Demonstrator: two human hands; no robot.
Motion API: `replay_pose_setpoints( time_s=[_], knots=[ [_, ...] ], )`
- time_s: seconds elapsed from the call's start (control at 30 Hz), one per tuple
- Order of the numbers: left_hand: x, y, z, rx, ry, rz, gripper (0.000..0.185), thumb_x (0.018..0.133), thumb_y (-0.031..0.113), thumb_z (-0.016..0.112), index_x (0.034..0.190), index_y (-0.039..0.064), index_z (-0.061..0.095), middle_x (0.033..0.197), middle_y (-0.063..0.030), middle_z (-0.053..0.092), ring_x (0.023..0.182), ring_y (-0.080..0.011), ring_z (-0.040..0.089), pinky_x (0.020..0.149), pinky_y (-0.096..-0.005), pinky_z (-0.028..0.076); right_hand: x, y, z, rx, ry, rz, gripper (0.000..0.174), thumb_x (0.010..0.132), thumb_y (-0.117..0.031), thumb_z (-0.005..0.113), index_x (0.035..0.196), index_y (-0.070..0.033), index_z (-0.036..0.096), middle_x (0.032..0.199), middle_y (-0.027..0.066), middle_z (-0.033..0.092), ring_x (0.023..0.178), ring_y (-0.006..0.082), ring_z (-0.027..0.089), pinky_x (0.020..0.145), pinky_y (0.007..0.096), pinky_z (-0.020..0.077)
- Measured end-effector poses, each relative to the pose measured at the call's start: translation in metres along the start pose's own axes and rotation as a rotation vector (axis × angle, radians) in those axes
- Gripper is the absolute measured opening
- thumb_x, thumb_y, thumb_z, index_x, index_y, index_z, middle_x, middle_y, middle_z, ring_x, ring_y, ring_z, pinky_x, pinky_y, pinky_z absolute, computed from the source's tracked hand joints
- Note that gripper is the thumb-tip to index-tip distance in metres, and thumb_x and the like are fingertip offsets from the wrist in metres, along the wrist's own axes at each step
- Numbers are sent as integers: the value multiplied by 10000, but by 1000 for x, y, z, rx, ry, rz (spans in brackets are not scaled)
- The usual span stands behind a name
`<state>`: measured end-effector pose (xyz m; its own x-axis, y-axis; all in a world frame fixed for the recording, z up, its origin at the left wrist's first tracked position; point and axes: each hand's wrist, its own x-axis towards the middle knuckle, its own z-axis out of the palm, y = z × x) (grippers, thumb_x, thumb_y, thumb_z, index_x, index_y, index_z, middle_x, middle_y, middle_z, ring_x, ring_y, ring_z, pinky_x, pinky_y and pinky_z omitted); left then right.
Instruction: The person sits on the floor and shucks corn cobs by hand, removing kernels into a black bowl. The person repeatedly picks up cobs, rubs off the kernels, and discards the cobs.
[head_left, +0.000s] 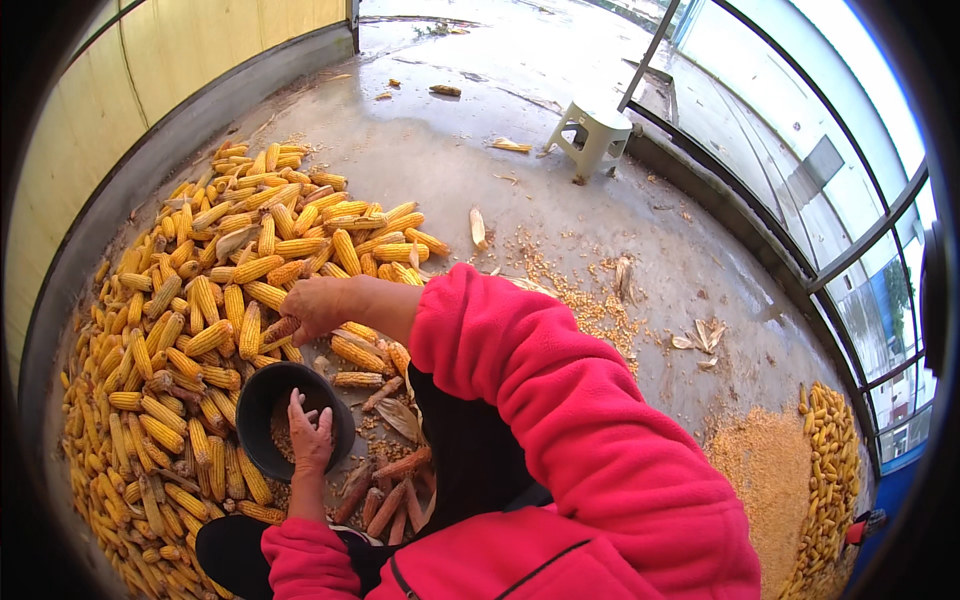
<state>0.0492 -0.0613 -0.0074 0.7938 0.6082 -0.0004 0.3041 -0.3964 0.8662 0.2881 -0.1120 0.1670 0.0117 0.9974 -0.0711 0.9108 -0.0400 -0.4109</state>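
A black bucket (251, 420) stands on the floor before me with some loose corn kernels (281, 436) inside. My left hand (310, 433) is over its opening, fingers apart and holding nothing visible. Beyond the bucket, my right hand (316, 304) reaches over a large pile of yellow corn cobs (172, 375). A reddish cob (280, 329) lies at its fingertips; whether the hand grips it I cannot tell. Several stripped cobs (390, 504) lie heaped right of the bucket, near my legs, with loose kernels and a dry husk (399, 418) close by.
A pale plastic stool (592, 139) stands near the glazed frame at the upper right. Kernels (600, 307) are scattered over the concrete floor. At the lower right lie a spread of kernels (757, 480) and another cob pile (829, 457). A low wall (225, 79) borders the left side.
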Motion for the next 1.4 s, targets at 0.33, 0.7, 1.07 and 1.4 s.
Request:
replay_pose_setpoints(
  time_s=[0.33,0.7,1.07,1.4],
  knots=[
    [16,78,-131,277,119,252,304,924,226,577,714,9,539,609,-169,560,571,-350,572,532,-389,433,13,47,8,-49,308,100,360,798,-348,702,863,-6,609,776,176,634,717,297,622,674,407,486],
    [-4,58,-145,654,-476,145,251,887,217,579,1041,19,564,932,-189,615,909,-370,592,782,-422,485,109,154,37,-277,407,201,336,879,-275,570,1213,-280,599,782,190,628,679,342,597,632,426,488],
    [13,56,-137,497,-485,315,113,832,96,590,757,43,524,721,-110,515,703,-301,553,651,-390,436,44,219,216,119,208,1390,379,842,-274,568,1109,-17,645,1172,215,616,1083,338,608,913,385,489],
    [18,62,-139,495,-452,211,195,750,132,709,852,44,569,836,-91,551,767,-280,556,701,-374,448,107,209,281,491,612,1261,376,760,-330,683,922,9,654,906,224,666,897,333,650,821,392,505]
  ],
)
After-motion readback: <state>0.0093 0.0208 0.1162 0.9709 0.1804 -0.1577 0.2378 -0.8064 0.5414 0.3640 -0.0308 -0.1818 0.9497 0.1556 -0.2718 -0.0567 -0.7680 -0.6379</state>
